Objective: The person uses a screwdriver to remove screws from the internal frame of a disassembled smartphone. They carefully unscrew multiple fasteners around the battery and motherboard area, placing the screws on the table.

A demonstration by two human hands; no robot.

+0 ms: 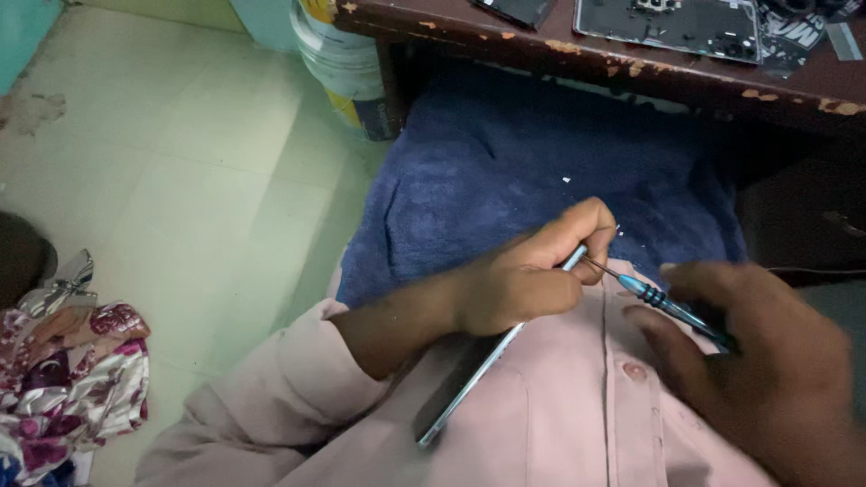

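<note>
My left hand [528,275] grips a thin flat phone [469,379] edge-on, its silver rim running down over my pink shirt [559,406]. My right hand [762,361] holds a small blue-handled screwdriver [663,302]. The fine metal tip of the screwdriver touches the upper end of the phone, right beside my left fingers. Both hands hover over my lap, where a dark blue towel [505,171] lies.
A worn brown table [631,68] crosses the top, with a dark opened device panel [672,22] and small parts on it. A white bucket [343,63] stands by the table leg. Pale tiled floor [180,180] spreads left, with a floral cloth [63,370] at the lower left.
</note>
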